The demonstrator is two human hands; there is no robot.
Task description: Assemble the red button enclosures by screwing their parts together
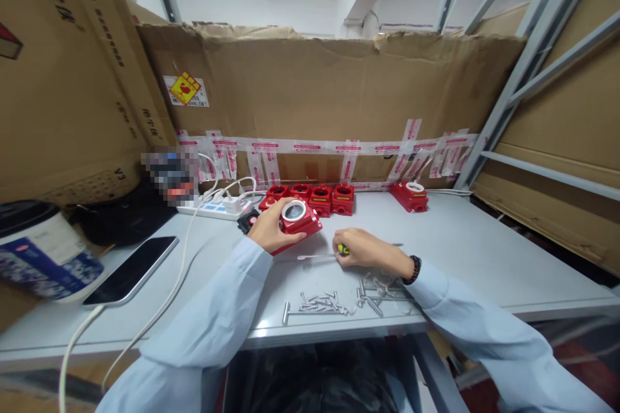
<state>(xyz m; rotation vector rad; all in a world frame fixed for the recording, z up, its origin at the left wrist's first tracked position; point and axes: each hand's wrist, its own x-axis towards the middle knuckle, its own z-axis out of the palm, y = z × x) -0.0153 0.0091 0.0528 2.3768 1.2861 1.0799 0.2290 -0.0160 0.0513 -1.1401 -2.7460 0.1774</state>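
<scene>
My left hand [267,227] is closed around a red box-shaped housing [306,226] with a round glass window set in a white ring. The housing is tilted and held just above the table. In my right hand [357,248] is a screwdriver [343,249] with a yellow-green handle. Its thin shaft points left, below the housing, apart from it. Nearer to me lie several loose screws [322,302] and T-shaped metal rods [285,313], with small clear plastic bits among those on the right.
Several red housings [320,200] stand in a row behind my hands, and another red housing [411,197] stands at the back right. A white power strip [227,206], a phone [133,270] and a large cup [46,258] are on the left. Cardboard [300,90] walls the back.
</scene>
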